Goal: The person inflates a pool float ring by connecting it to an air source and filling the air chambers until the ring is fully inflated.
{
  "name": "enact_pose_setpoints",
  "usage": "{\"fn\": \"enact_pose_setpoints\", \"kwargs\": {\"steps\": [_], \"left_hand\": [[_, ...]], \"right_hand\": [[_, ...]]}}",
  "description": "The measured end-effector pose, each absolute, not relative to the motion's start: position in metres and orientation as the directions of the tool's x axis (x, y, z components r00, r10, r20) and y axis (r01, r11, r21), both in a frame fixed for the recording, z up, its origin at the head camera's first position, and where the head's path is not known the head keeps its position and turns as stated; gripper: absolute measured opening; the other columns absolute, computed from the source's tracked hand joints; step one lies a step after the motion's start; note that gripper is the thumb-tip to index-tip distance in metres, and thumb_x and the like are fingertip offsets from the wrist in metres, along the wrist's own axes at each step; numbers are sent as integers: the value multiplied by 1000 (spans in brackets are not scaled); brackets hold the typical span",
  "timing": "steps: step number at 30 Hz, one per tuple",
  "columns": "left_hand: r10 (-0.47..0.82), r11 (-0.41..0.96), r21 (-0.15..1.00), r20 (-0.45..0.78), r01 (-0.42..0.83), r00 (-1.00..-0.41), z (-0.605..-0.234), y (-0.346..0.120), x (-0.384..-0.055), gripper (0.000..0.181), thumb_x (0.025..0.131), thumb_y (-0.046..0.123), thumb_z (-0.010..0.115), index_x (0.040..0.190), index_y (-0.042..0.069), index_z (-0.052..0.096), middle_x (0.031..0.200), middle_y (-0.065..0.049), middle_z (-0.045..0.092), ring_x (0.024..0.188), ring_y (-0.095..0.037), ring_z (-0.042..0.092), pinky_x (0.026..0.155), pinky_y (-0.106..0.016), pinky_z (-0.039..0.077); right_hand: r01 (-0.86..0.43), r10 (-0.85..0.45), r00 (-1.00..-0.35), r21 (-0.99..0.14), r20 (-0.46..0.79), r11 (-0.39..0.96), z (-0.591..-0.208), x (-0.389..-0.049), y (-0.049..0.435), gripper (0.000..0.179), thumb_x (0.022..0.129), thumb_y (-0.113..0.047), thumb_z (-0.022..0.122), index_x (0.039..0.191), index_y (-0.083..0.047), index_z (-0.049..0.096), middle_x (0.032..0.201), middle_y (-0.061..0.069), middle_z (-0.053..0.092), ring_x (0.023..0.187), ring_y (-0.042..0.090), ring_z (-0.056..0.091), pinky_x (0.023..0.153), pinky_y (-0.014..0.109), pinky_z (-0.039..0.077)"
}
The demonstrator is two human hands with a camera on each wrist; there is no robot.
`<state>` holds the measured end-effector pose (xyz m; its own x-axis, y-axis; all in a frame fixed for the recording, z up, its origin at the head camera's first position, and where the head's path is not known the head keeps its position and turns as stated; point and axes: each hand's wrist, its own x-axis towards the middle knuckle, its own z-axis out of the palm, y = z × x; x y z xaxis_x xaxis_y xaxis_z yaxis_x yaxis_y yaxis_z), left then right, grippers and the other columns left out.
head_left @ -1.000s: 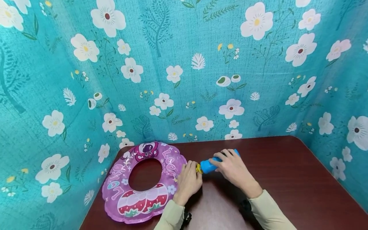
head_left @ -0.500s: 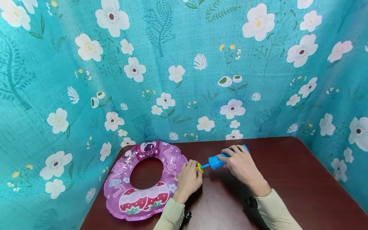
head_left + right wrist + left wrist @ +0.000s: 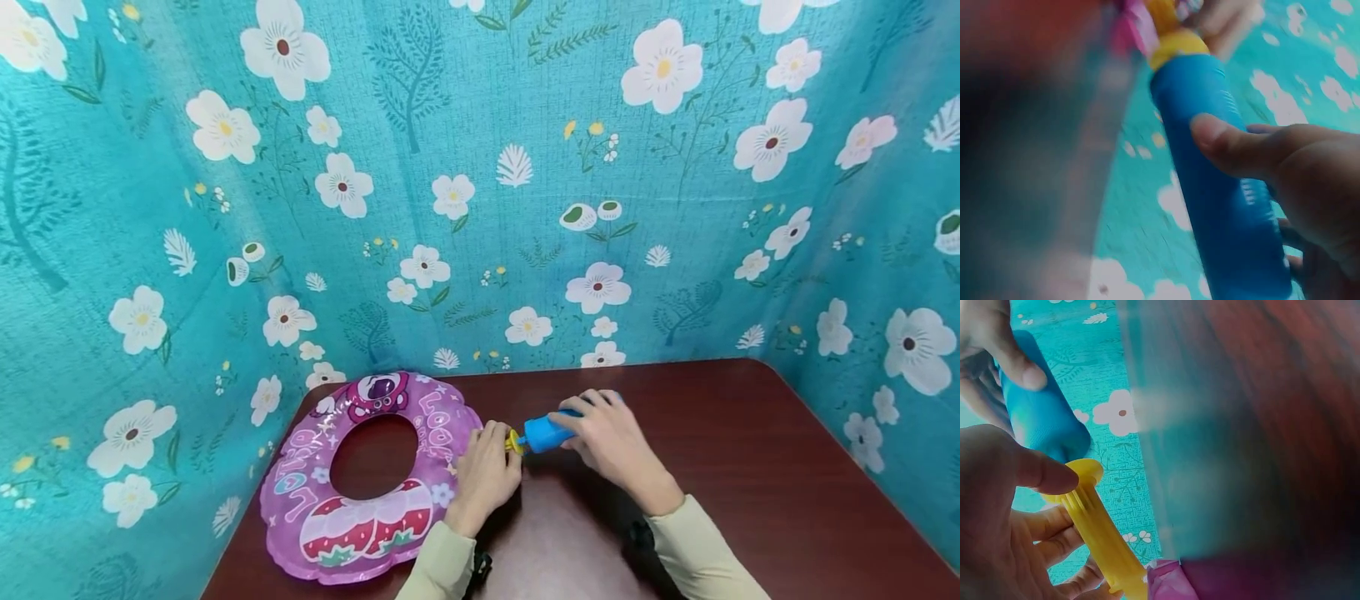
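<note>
A hand pump with a blue barrel [image 3: 546, 434] and a yellow handle or nozzle end [image 3: 1100, 528] is held between both hands. My left hand [image 3: 486, 471] pinches the yellow part near its flange, thumb on one side and fingers on the other. My right hand [image 3: 609, 435] grips the blue barrel [image 3: 1210, 169], thumb laid along it. In the left wrist view, the far tip of the yellow part meets the pink plastic [image 3: 1169, 579] of the swim ring. That inflated purple swim ring [image 3: 288, 533], printed with strawberries and a bear, lies just left of my left hand.
A dark red-brown table [image 3: 720, 467] lies under everything, its right side stretching beyond my right hand. Teal flowered cloth [image 3: 480, 275] hangs behind the table and at both sides.
The blue barrel slid away from the yellow part, baring a thin blue rod, then came back close to it with my right hand. My left hand stayed by the ring.
</note>
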<state>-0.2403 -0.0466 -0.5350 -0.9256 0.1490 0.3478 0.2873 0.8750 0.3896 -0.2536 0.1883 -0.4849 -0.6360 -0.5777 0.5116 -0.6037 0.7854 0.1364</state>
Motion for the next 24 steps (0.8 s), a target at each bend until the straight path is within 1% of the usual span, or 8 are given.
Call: {"fn": "enact_pose_setpoints", "kwargs": {"steps": [4, 7, 10, 13, 16, 20, 24], "left_hand": [[128, 865, 414, 364, 284, -923, -534, -48, -240, 20, 94, 23, 72, 113, 15, 67, 103, 2, 63, 95, -21, 56, 59, -37, 44], [133, 863, 410, 380, 296, -915, -532, -48, -239, 20, 93, 22, 72, 111, 14, 67, 101, 2, 63, 93, -21, 56, 58, -35, 43], [143, 868, 395, 384, 302, -912, -531, -46, -239, 20, 93, 21, 71, 111, 13, 67, 102, 1, 63, 92, -22, 56, 57, -35, 44], [150, 875, 380, 377, 300, -914, -532, -44, -240, 21, 94, 21, 70, 113, 13, 67, 103, 1, 62, 92, -22, 55, 57, -36, 44], [158, 876, 372, 380, 307, -911, -533, -42, -240, 22, 94, 19, 71, 114, 11, 67, 103, 0, 62, 91, -22, 54, 58, -36, 46], [163, 879, 356, 402, 318, -901, -535, -41, -238, 25, 91, 17, 73, 114, 10, 67, 104, -2, 62, 90, -22, 53, 59, -37, 49], [156, 882, 360, 386, 304, -909, -537, -42, -237, 27, 92, 19, 73, 116, 9, 67, 106, -3, 63, 91, -22, 54, 61, -40, 51]], "right_hand": [[-579, -524, -681, 62, 512, 813, -468, -253, 213, 58, 74, -26, 100, 126, -13, 79, 124, 9, 76, 114, 33, 67, 101, 55, 54], [-575, -513, -687, 47, 514, 817, -460, -252, 225, 61, 72, -23, 101, 127, -10, 78, 123, 11, 76, 115, 34, 67, 101, 56, 53], [-573, -539, -674, 103, 505, 813, -462, -253, 223, 59, 73, -29, 100, 125, -11, 79, 120, 11, 76, 112, 34, 68, 99, 56, 54], [-564, -571, -655, 183, 495, 805, -472, -254, 211, 57, 76, -37, 97, 125, -14, 79, 119, 10, 77, 110, 33, 70, 98, 54, 55], [-561, -591, -634, 229, 499, 795, -484, -254, 195, 55, 78, -41, 95, 125, -17, 79, 118, 9, 77, 107, 32, 70, 98, 51, 56], [-578, -610, -605, 245, 512, 778, -497, -252, 179, 52, 82, -40, 93, 128, -20, 78, 118, 9, 76, 105, 31, 70, 97, 50, 56], [-600, -618, -598, 226, 511, 767, -500, -251, 173, 49, 84, -38, 92, 129, -24, 78, 118, 8, 76, 106, 30, 70, 96, 50, 56]]}}
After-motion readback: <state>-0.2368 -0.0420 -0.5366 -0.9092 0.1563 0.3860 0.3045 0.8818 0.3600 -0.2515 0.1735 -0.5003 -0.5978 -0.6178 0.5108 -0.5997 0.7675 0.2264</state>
